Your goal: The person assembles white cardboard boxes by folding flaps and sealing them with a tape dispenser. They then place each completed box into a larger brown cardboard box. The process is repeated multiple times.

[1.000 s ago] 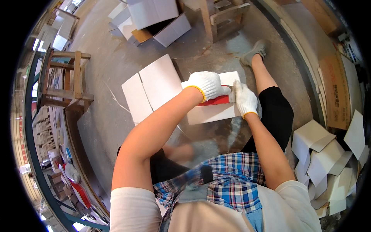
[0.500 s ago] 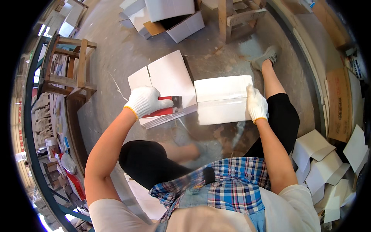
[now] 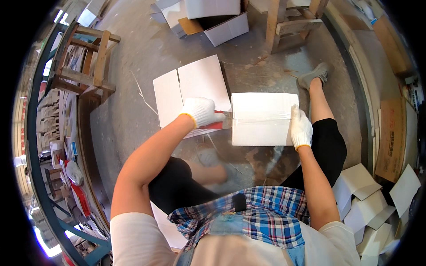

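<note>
On the concrete floor (image 3: 137, 48), a white carton (image 3: 265, 133) is laid, its seam (image 3: 257, 119) running left-right. Just left of it, a red tape dispenser (image 3: 214, 126) is gripped by the left hand (image 3: 198, 111), pointed seamward; the carton's right end is touched by the right hand (image 3: 301, 128), closure unclear.

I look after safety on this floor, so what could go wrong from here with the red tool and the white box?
The red tool in the left hand has its grey end close to the white box's left edge, so it might scuff the cardboard. The right hand is only at the right edge, so a push from the left could perhaps turn the box.
</note>
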`<action>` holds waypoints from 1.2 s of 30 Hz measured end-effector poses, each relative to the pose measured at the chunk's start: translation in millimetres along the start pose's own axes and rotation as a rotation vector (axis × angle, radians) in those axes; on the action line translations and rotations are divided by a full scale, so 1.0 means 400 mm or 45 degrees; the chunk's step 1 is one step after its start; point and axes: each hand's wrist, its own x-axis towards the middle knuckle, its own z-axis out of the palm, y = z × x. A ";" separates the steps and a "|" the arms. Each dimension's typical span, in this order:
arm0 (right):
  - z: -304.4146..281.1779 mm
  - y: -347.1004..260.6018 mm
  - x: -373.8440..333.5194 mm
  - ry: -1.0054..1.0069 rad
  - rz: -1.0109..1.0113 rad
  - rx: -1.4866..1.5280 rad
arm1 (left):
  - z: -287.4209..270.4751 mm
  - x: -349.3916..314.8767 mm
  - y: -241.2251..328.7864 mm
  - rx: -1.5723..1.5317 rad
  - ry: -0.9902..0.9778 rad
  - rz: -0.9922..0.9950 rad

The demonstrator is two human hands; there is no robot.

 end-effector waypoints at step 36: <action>0.017 0.020 0.002 -0.005 -0.078 0.254 | 0.415 0.185 0.165 -1.203 0.283 -0.549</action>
